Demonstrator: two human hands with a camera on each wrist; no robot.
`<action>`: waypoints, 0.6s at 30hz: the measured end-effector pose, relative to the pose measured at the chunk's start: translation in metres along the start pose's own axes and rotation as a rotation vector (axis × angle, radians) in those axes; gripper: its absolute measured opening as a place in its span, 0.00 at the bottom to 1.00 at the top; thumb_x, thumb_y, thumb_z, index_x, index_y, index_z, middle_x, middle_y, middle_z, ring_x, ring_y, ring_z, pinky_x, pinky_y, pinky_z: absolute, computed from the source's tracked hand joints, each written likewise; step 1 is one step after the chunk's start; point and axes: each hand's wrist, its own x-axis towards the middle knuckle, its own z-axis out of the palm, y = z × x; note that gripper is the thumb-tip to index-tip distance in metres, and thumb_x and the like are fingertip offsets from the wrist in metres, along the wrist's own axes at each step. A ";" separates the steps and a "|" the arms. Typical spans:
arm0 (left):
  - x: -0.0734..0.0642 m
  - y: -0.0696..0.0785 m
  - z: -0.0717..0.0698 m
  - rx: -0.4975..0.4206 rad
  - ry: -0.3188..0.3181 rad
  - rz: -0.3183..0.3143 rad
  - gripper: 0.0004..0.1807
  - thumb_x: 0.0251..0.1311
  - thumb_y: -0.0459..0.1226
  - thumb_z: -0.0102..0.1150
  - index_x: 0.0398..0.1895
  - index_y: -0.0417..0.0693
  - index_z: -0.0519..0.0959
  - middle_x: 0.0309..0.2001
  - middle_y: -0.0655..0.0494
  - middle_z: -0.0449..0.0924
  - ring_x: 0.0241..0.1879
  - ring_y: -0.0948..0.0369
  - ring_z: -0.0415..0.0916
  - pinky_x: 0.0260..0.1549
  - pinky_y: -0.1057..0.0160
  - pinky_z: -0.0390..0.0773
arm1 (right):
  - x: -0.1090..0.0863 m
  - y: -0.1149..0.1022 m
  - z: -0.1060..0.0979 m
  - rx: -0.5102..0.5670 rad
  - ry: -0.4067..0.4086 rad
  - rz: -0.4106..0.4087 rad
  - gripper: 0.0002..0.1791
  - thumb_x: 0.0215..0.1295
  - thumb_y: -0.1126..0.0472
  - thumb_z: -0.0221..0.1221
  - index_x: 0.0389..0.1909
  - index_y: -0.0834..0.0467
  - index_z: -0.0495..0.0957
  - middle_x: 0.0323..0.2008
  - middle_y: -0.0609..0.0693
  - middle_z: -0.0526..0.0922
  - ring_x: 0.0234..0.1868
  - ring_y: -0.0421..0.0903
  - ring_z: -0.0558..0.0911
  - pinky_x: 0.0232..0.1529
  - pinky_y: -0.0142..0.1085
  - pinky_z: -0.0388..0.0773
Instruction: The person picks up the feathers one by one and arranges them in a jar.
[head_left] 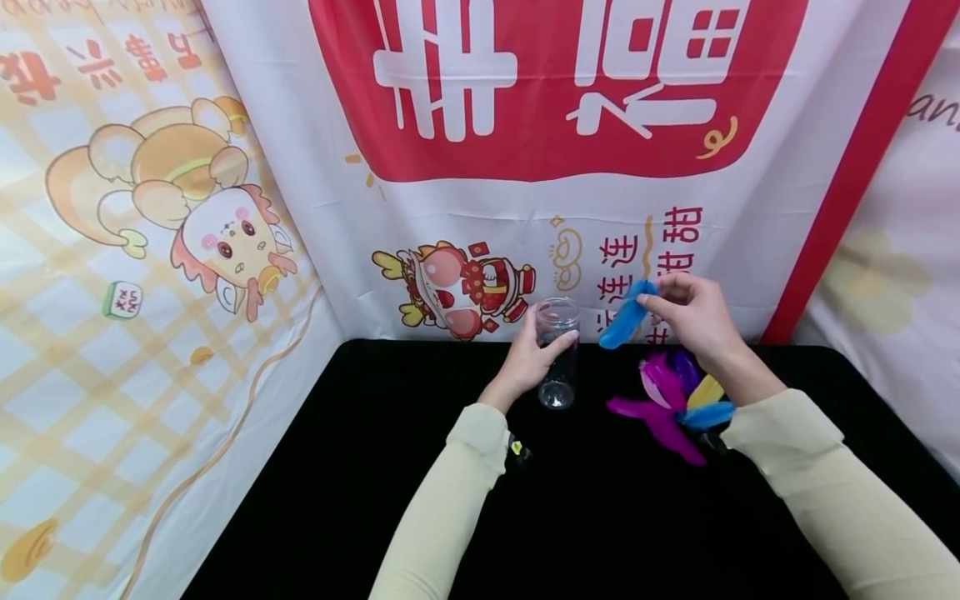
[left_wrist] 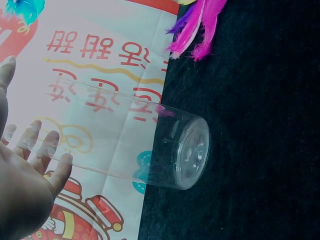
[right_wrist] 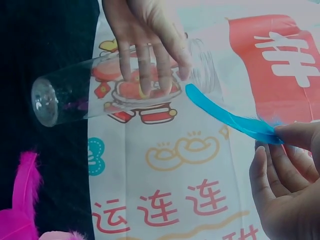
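My left hand (head_left: 527, 358) grips a clear, see-through jar (head_left: 558, 379) near its top, thumb on one side and fingers behind. The jar stands upright in the head view, its open mouth facing up. To its right, my right hand (head_left: 693, 312) pinches a blue feather (head_left: 624, 321) at one end between thumb and fingertips. In the right wrist view the free end of the blue feather (right_wrist: 225, 116) points toward the jar's mouth, close to the left thumb. The jar's round base (left_wrist: 194, 150) shows plainly in the left wrist view, with nothing inside it.
A pile of loose feathers, magenta (head_left: 667, 425), purple (head_left: 684, 368), yellow (head_left: 705, 393) and blue (head_left: 708, 415), lies on the black tabletop (head_left: 585, 517) below my right wrist. A printed white and red cloth (head_left: 465, 200) hangs behind the table's back edge, another (head_left: 150, 333) on the left.
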 end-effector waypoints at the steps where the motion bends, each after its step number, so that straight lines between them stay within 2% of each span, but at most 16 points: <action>1: 0.000 0.000 0.000 0.000 -0.001 0.002 0.38 0.69 0.49 0.65 0.75 0.54 0.58 0.67 0.47 0.72 0.66 0.53 0.70 0.67 0.45 0.69 | 0.001 -0.001 0.001 0.012 0.005 -0.003 0.18 0.70 0.60 0.66 0.52 0.69 0.78 0.32 0.38 0.85 0.35 0.38 0.81 0.36 0.28 0.80; 6: 0.000 0.000 0.000 -0.007 -0.005 0.007 0.37 0.69 0.49 0.65 0.75 0.54 0.59 0.66 0.50 0.72 0.66 0.54 0.70 0.67 0.47 0.69 | 0.002 -0.002 0.003 0.053 0.018 0.000 0.16 0.69 0.60 0.66 0.50 0.67 0.79 0.31 0.39 0.85 0.32 0.37 0.82 0.36 0.30 0.82; 18: -0.001 0.000 0.000 -0.011 0.002 0.005 0.36 0.69 0.46 0.65 0.75 0.53 0.59 0.66 0.52 0.73 0.66 0.54 0.70 0.67 0.46 0.69 | 0.006 -0.010 0.005 0.011 0.012 -0.010 0.18 0.70 0.58 0.66 0.51 0.68 0.78 0.33 0.42 0.86 0.32 0.41 0.83 0.36 0.31 0.82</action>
